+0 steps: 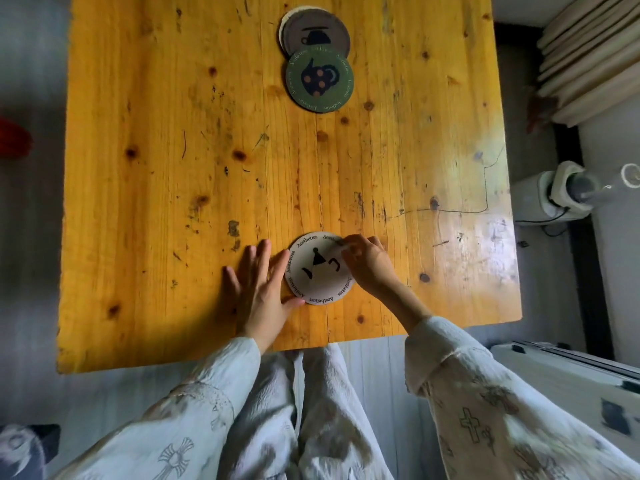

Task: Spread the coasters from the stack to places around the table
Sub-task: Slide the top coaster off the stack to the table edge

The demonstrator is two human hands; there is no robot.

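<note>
A pale round coaster [316,275] with black marks and "Aesthetics" lettering lies near the table's front edge. My right hand [369,265] rests on its right side, fingertips curled onto its upper right rim. My left hand [258,284] lies flat with fingers apart, thumb and fingertips touching the coaster's left rim. At the far middle of the wooden table [173,168], a green coaster with a spotted jug [318,81] overlaps the near edge of a small stack topped by a grey-brown cup coaster [317,29].
The table's front edge runs just above my lap. A stack of pale slats [588,57] and a white appliance with a glass jar [568,192] stand on the floor to the right. Something red [14,136] lies at the left.
</note>
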